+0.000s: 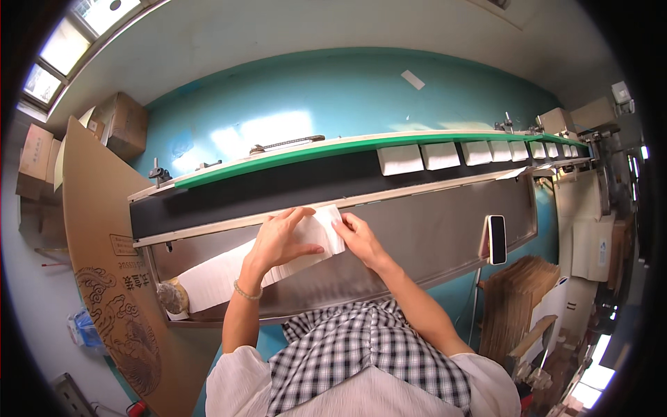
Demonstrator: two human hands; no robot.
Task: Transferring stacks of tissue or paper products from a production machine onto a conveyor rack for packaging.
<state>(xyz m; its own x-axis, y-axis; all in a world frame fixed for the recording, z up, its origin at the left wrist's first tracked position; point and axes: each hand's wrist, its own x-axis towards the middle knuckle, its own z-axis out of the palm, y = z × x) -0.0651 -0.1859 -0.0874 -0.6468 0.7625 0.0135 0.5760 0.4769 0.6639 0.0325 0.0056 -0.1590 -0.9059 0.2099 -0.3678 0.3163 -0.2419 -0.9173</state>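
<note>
A long row of folded white tissues (pixel 219 279) lies slantwise on the metal tray of the bench in front of me. My left hand (pixel 281 240) spans the row near its right end, fingers curled toward the far edge and thumb stretched across the near side. A beaded bracelet circles that wrist. At the end of the row, my right hand (pixel 360 240) grips the last tissues, with thumb and fingers bent around their edge. Some fingertips are hidden behind the paper. A roundish brown and yellow object (pixel 171 297) sits against the row's left end.
Beyond the tray runs a black conveyor belt (pixel 257 190) with a green guide rail (pixel 267 160); several white tissue packs (pixel 401 160) rest along its right part. A phone (pixel 496 240) stands at the tray's right edge. A large cardboard sheet (pixel 104 257) rises at left; stacked cardboard (pixel 514 299) stands right.
</note>
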